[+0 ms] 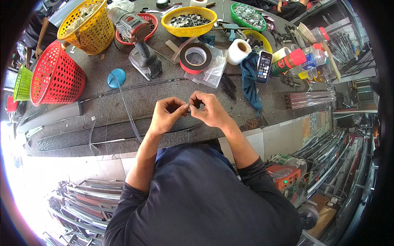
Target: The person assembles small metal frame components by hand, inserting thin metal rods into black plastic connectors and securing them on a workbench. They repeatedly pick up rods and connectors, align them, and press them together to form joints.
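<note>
Dark strips [113, 132] lie bundled on the near side of the workbench [143, 96], reaching beneath the left hand [168, 115] and right hand [210, 110], whose fingertips meet in nearly closed pinches, anything held too small to tell, apparently fine handling that calls next for steady fingertips.

Baskets [58, 78], a drill [143, 53], a blue disc [113, 80], a rag [250, 88], rods [312, 99] and dark strips [74, 138] rested on the table [143, 100].

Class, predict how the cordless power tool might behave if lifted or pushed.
The power tool looks rather heavy, with a bulky head and thick base. Pushed high up, it might tip, since it stands upright on that base. It looks hard-cased, so should stay stiff when lifted.
</note>
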A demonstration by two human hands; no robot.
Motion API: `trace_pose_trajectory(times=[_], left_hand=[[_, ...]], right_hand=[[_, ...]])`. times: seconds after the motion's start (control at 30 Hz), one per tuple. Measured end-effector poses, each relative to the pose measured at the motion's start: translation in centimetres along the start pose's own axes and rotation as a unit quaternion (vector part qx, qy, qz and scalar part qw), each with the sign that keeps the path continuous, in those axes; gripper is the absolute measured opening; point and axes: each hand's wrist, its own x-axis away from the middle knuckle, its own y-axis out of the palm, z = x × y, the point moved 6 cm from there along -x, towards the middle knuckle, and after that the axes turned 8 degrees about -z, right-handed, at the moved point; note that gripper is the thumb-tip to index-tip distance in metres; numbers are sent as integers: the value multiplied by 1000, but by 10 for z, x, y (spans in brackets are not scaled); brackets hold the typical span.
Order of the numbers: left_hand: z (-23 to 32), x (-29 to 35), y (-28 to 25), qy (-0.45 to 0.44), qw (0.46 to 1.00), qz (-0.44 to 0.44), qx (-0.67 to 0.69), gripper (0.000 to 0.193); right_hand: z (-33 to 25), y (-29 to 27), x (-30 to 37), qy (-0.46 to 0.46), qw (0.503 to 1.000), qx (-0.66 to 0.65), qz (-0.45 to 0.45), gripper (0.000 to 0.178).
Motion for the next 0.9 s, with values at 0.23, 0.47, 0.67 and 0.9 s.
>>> trace_pose_trajectory(times=[0.23, 0.47, 0.67, 0.9], left_hand=[[14, -3, -7, 2, 997, 15, -72, 20], [8, -3, -6, -40, 998, 11, -42, 21], [4, -14, -14, -125, 985, -119, 5, 22], [26, -2, 0, -21, 982, 68, -174, 17]], right_hand=[[-18, -5, -5, -55, 993, 66, 79, 14], [-22, 0, -8, -31, 982, 180, 54, 16], [-47, 2, -5, -249, 915, 318, 11, 25], [-33, 0, -7, -147, 947, 284, 23, 24]])
